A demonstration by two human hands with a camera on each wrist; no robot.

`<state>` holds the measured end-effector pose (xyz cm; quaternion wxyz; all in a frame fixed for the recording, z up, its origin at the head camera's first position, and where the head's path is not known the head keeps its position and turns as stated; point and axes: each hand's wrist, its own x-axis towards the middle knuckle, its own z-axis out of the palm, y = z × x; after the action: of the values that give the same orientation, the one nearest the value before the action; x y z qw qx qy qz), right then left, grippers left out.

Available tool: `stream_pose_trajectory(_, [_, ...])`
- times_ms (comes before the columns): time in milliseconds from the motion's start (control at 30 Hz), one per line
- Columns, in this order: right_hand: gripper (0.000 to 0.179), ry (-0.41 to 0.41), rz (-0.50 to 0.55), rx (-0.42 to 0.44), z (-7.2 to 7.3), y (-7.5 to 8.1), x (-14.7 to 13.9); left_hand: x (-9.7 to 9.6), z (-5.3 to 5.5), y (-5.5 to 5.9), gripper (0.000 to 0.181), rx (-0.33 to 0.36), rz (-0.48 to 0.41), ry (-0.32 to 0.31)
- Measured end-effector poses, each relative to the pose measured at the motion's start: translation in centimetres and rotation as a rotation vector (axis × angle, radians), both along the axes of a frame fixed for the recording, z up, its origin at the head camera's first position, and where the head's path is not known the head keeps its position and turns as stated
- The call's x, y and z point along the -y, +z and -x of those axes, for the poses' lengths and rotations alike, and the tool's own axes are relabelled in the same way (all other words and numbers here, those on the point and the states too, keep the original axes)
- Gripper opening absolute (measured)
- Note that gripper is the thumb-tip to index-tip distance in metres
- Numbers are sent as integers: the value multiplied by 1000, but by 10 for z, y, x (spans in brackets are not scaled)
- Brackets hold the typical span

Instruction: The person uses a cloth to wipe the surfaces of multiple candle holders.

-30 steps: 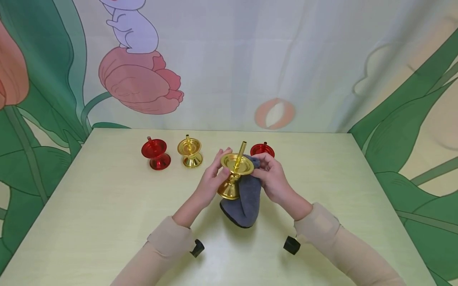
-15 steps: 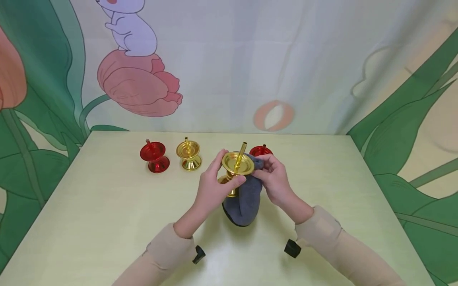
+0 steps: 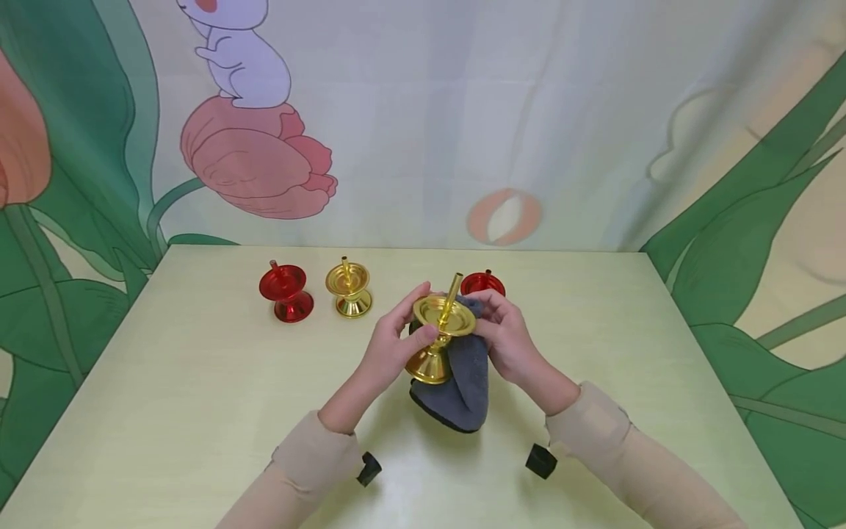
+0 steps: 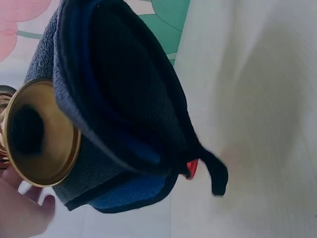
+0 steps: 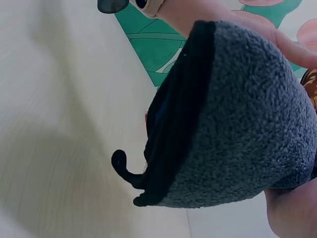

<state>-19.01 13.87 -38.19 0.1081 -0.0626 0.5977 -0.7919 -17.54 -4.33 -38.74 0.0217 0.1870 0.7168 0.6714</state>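
In the head view my left hand [image 3: 386, 345] holds a shiny gold candle holder [image 3: 432, 364], its thumb at the dish and the fingers behind. The holder has a shallow dish, a flared foot and an upright tube, and leans to the right. My right hand [image 3: 509, 338] pinches a grey cloth [image 3: 471, 382] with black edging against the right side of the dish. The cloth hangs below the holder. The left wrist view shows the round underside of the foot [image 4: 59, 144] beside the cloth's dark folds [image 4: 129, 89]. In the right wrist view the fuzzy cloth [image 5: 247, 119] covers most of the holder.
A red candle holder [image 3: 291, 294] and a smaller-looking gold one [image 3: 350, 289] stand at the back left of the pale table [image 3: 198, 411]. Another red one [image 3: 481, 282] stands behind the right hand, partly hidden. A printed curtain [image 3: 410, 132] hangs behind the table.
The gold candle holder dipped slightly out of sight behind the left hand as its thumb shifted, and now sits a little lower and further right. The cloth moved along with it.
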Motion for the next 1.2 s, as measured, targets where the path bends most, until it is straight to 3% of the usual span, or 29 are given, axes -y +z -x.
stream_pose_trajectory(67, [29,-12,5,10,0,-1,-1,-1,0,0,86,9,19,40])
stream_pose_trajectory(167, [29,-43,4,14,1,-2,-2,-3,-2,1,68,-6,46,158])
stream_pose_trajectory(300, [31,-80,-8,10,1,-3,-3,-8,-7,4,49,-107,133,284])
stream_pose_trajectory(400, [30,-100,-28,1,1,-4,-3,-10,-12,7,50,-163,213,310])
stream_pose_trajectory(600, [27,-138,-92,-65,-2,-3,0,-12,-14,10,71,-62,272,328])
stream_pose_trajectory(700, [28,-125,-89,-81,-1,-3,-1,-10,-10,9,70,-21,227,297])
stream_pose_trajectory(800, [32,-88,-64,-69,0,-4,-4,-4,-4,6,66,38,149,214])
stream_pose_trajectory(900, [36,-34,-32,-41,1,-4,-6,2,2,1,66,87,38,66])
stream_pose_trajectory(1033, [37,36,-18,-16,1,-5,-8,9,9,-6,78,115,-25,-102])
stream_pose_trajectory(1100, [37,50,-14,-11,1,-5,-8,9,10,-7,82,111,-12,-117])
stream_pose_trajectory(1200, [37,29,2,0,1,-5,-9,7,9,-6,66,74,35,-22])
